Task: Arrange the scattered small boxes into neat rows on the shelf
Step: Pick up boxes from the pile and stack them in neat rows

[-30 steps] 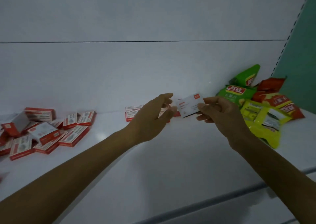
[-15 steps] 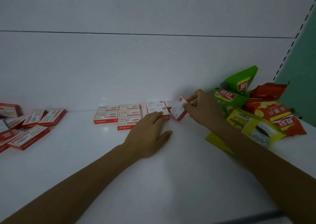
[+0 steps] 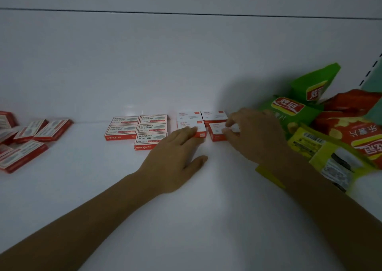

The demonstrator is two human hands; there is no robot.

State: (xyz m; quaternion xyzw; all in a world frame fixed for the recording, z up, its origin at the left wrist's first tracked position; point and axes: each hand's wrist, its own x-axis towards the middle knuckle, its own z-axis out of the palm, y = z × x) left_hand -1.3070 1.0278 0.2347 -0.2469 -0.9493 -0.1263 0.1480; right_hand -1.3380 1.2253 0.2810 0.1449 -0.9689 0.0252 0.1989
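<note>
Now I set the box (image 3: 216,134) down at the front right of the white block (image 3: 189,115), near the back of the shelf (image 3: 206,208). My right hand (image 3: 254,135) pinches its right end with curled fingers; my left hand (image 3: 175,159) lies flat, fingers straight, tips on the neighbour (image 3: 191,128) to pin it. A thin gap shows between the two, so I judge I should nudge the box left until sides touch and fronts line up, then let go without dragging it
</note>
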